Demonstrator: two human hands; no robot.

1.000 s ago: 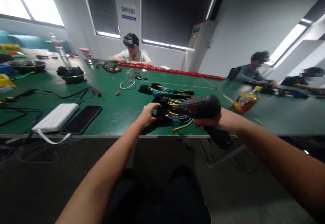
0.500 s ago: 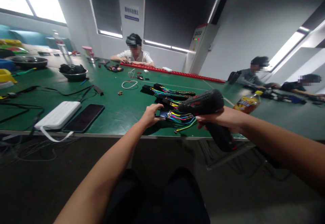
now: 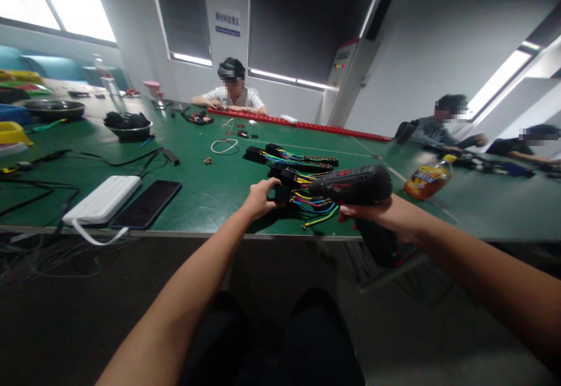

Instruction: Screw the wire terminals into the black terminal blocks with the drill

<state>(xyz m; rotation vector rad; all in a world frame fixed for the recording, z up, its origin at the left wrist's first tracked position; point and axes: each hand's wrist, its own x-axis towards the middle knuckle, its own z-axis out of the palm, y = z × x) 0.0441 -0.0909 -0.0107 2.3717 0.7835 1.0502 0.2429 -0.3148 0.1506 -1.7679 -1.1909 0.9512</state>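
Observation:
My left hand (image 3: 262,197) grips a black connector block (image 3: 284,193) near the table's front edge, thumb and fingers on its left side. Coloured wires (image 3: 313,202) run out of the block to the right. In my right hand (image 3: 372,214) is a black cordless drill (image 3: 350,184), held by its handle with the nose pointing left. Its tip is close to the wired side of the block; whether it touches a screw is too small to tell. Just behind lie more black blocks with wires (image 3: 280,153). A yellow-green wire (image 3: 321,218) hangs toward the table edge.
On the green table (image 3: 205,190) at left are a white power bank (image 3: 104,199), a phone (image 3: 148,204) and a bowl (image 3: 128,128). Small brass pieces (image 3: 208,160) lie mid-table. A drink bottle (image 3: 428,177) lies tilted at right. A person (image 3: 232,91) sits opposite; others sit at right.
The drill has shifted slightly right and down, and its body is more level. The block in my left hand has turned a little, its blue-lit top now looking dark.

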